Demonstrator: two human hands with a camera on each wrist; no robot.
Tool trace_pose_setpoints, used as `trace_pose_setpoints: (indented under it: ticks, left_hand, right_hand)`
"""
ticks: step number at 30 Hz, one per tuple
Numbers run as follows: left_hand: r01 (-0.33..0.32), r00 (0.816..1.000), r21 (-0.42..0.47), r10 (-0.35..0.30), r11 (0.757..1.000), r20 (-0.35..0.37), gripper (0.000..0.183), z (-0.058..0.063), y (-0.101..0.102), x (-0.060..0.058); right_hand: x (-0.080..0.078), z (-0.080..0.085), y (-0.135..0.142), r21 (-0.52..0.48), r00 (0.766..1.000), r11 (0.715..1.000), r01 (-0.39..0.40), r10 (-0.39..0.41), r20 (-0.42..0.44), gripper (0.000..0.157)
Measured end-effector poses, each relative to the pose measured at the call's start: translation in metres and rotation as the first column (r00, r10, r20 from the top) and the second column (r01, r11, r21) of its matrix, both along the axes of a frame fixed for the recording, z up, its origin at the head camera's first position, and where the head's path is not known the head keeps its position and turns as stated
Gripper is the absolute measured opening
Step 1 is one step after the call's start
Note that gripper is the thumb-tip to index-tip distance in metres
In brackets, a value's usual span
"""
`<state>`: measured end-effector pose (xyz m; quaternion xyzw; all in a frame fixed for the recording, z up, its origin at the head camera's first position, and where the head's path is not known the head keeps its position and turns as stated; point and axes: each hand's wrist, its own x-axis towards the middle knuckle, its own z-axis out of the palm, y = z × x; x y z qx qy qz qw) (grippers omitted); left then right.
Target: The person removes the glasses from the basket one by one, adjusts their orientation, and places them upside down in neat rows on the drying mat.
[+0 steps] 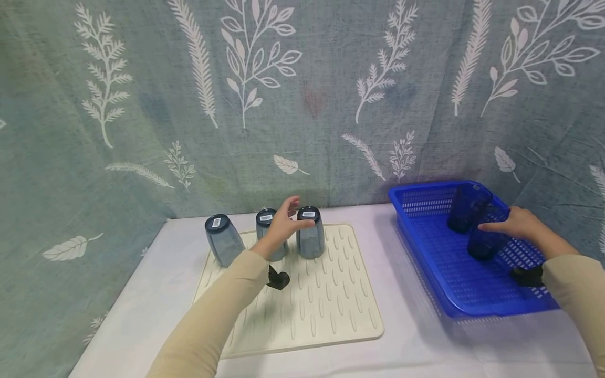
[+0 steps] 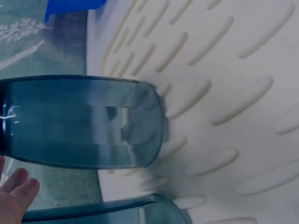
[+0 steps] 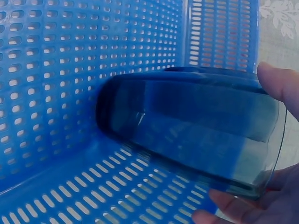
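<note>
Three blue-grey drinking glasses stand upside down along the back of a cream ridged mat: a left glass (image 1: 226,247), a middle glass (image 1: 280,253) partly hidden by my left hand, and a right glass (image 1: 310,242). My left hand (image 1: 282,227) hovers by the right glass, thumb and fingers spread near its base; the left wrist view shows fingertips (image 2: 27,190) beside that glass. Inside a blue basket, my right hand (image 1: 520,227) holds another drinking glass (image 3: 187,130) near its rim, thumb on one side and fingers on the other. This glass stands mouth up, slightly tilted.
One more glass (image 1: 465,207) is in the blue basket (image 1: 441,286), behind the held one. The basket stands at the right of the white-covered table (image 1: 402,346), with the cream mat (image 1: 326,315) to its left. A patterned curtain (image 1: 331,157) hangs behind.
</note>
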<state>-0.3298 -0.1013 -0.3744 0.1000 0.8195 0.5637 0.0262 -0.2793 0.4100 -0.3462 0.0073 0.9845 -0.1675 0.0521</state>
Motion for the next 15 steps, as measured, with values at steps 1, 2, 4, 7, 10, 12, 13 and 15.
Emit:
trace_pose_setpoints:
  ticks: [1, 2, 4, 7, 10, 12, 13, 15]
  left_hand:
    - [0.001, 1.000, 0.014, -0.002, 1.000, 0.011, 0.077, 0.001, -0.001, 0.000]
    - [0.002, 1.000, 0.029, -0.002, 1.000, 0.022, 0.077, 0.003, -0.001, 0.000]
    - [0.011, 0.999, 0.053, -0.013, 0.999, 0.039, 0.077, 0.007, -0.003, 0.001]
    - [0.045, 0.997, 0.062, -0.049, 0.997, 0.061, 0.078, 0.013, -0.005, 0.003]
    - [0.079, 0.994, 0.064, -0.083, 0.995, 0.067, 0.079, 0.020, -0.007, 0.003]
    - [0.090, 0.993, 0.081, -0.096, 0.993, 0.075, 0.078, 0.024, -0.009, 0.003]
    - [0.094, 0.992, 0.091, -0.102, 0.991, 0.079, 0.078, 0.026, -0.010, 0.003]
    - [0.103, 0.990, 0.120, -0.114, 0.987, 0.088, 0.078, 0.031, -0.011, 0.002]
  right_hand:
    - [0.000, 0.000, 0.000, 0.003, 1.000, 1.000, 0.002, -0.002, 0.003, 0.099]
    - [0.000, 0.000, 0.001, 0.005, 1.000, 1.000, 0.003, -0.003, 0.002, 0.099]
    - [0.000, -0.001, 0.001, 0.008, 1.000, 1.000, 0.004, -0.004, -0.005, 0.099]
    - [0.000, -0.002, 0.002, 0.017, 1.000, 1.000, 0.008, -0.008, -0.028, 0.096]
    - [0.001, -0.003, 0.002, 0.029, 0.999, 0.999, 0.015, -0.013, -0.046, 0.095]
    - [0.001, -0.002, 0.002, 0.029, 0.999, 0.999, 0.017, -0.016, -0.042, 0.096]
    - [0.001, -0.002, 0.002, 0.032, 0.999, 0.999, 0.016, -0.014, -0.042, 0.096]
    - [0.002, -0.001, 0.001, 0.032, 0.999, 0.999, 0.012, -0.011, -0.035, 0.096]
